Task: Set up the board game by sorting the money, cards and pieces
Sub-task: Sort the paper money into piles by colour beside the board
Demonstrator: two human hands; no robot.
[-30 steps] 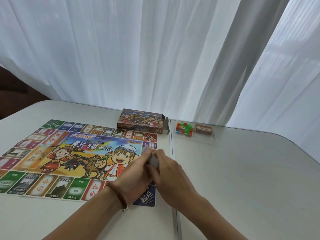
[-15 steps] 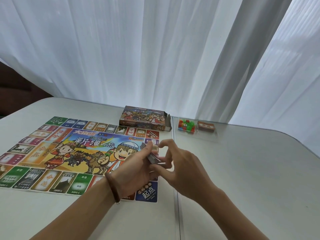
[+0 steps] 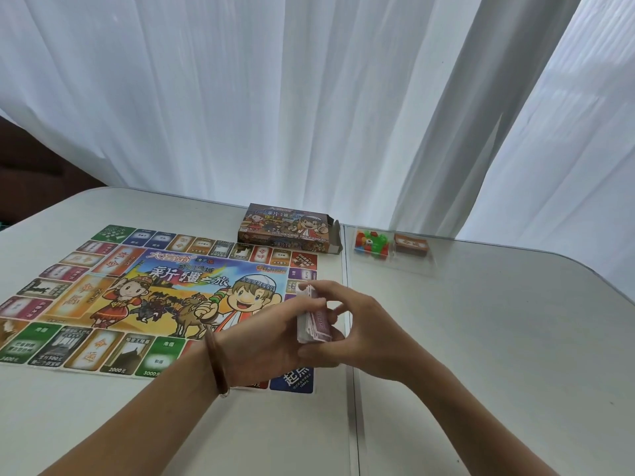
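At frame centre the note stack (image 3: 314, 321), its long axis running up-frame, lies between both hands, the left hand (image 3: 268, 341) and right hand (image 3: 364, 334) each gripping it with curled fingers.

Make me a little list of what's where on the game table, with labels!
board: flat on the table
hands: left hand and right hand both hold the money stack over the board's right edge
box: behind the board, end flap open
pieces: coloured, right of the box
deck: brown, right of the pieces
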